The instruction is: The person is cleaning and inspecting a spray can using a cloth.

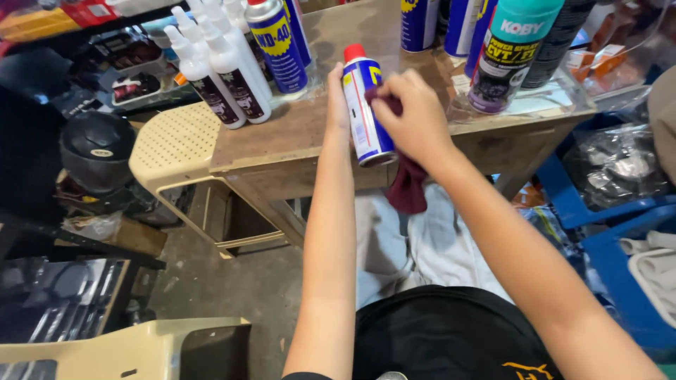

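Observation:
My left hand (pixel 337 98) grips a blue and yellow spray can (pixel 366 116) with a red cap, held just above the near edge of a worn wooden table (pixel 282 141). My right hand (pixel 415 112) presses a dark maroon rag (pixel 407 184) against the can's side, and the rag's loose end hangs down below the table edge. The left hand's fingers are mostly hidden behind the can.
Several white squeeze bottles (pixel 222 70), another blue spray can (pixel 277 46) and a teal-capped can (pixel 510 53) stand on the table. A beige plastic stool (pixel 176 144) and a black helmet (pixel 95 158) sit at left. Blue plastic chairs (pixel 605 232) stand at right.

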